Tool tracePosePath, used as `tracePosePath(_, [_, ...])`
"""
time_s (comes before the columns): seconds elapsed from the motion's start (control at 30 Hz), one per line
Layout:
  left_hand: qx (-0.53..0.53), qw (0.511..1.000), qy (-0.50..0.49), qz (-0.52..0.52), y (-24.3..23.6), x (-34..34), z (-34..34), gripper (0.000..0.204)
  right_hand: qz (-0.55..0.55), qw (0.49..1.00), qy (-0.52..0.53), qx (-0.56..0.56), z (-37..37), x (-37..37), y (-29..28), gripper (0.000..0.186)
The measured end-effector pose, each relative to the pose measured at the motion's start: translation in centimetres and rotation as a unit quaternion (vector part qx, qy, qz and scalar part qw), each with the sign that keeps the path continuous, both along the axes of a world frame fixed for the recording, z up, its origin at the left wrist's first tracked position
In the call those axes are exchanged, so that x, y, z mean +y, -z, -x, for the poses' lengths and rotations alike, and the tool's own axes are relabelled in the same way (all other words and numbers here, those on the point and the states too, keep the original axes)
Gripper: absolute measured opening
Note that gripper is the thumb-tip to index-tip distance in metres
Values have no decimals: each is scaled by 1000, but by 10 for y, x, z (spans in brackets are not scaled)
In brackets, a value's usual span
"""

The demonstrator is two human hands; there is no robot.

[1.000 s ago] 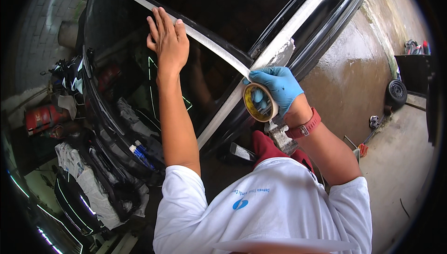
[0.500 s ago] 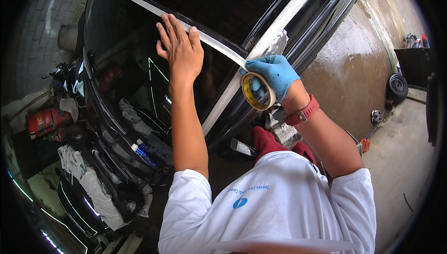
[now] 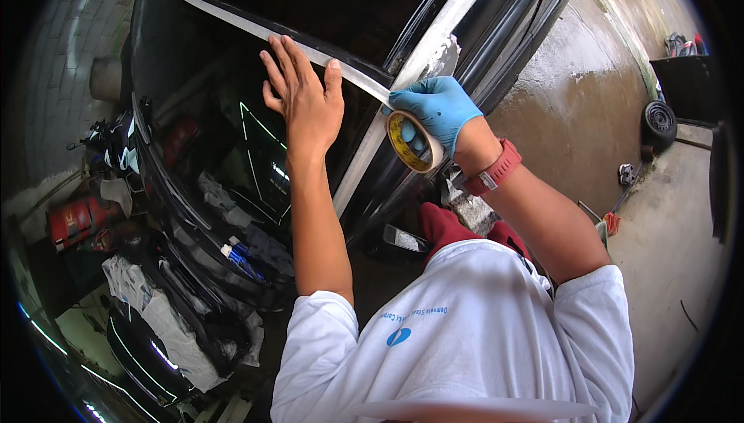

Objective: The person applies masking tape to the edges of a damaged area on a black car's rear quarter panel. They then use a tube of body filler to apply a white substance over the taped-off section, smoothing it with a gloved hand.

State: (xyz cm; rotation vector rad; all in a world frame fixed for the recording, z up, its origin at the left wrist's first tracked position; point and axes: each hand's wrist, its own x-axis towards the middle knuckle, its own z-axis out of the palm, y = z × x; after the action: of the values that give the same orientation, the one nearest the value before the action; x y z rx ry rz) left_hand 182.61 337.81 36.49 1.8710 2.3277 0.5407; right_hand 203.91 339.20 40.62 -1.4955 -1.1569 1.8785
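A pale strip of masking tape [image 3: 232,20] runs along the seam at the edge of a black car's dark glass [image 3: 225,67]. My bare left hand [image 3: 311,113] lies over the strip, fingers stretched and spread, fingertips touching it. In a blue glove, my right hand [image 3: 443,107] grips the masking tape roll [image 3: 436,152], whose yellow core faces left. The strip reaches from its far left end to this hand, beside a whitish bare band [image 3: 422,59] on the car body. The fingertips inside the roll show only partly.
Black car trim [image 3: 496,59] curves past on the right. At lower left are a red container [image 3: 77,221], paper-covered dark parts [image 3: 167,322] and blue-and-white tubes [image 3: 242,260]. A wheel [image 3: 659,125] leans by a dark box on the wet concrete floor [image 3: 558,136].
My left hand has slid slightly along the strip toward my right hand. My right hand keeps its grip on the roll at the strip's near end. The whole view has shifted a little.
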Motion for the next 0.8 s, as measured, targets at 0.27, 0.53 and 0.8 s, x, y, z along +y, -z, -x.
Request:
tracePosePath(0.27, [-18, 1000, 11, -5, 2, -5, -5, 99, 24, 999, -12, -28, -2, 5, -2, 29])
tracePosePath(0.53, [-37, 999, 20, -20, 4, -6, -7, 121, 51, 998, 26, 18, -3, 2, 7, 28])
tracePosePath(0.8, [-31, 999, 17, -19, 3, -6, -7, 135, 80, 982, 139, 105, 12, -14, 7, 27])
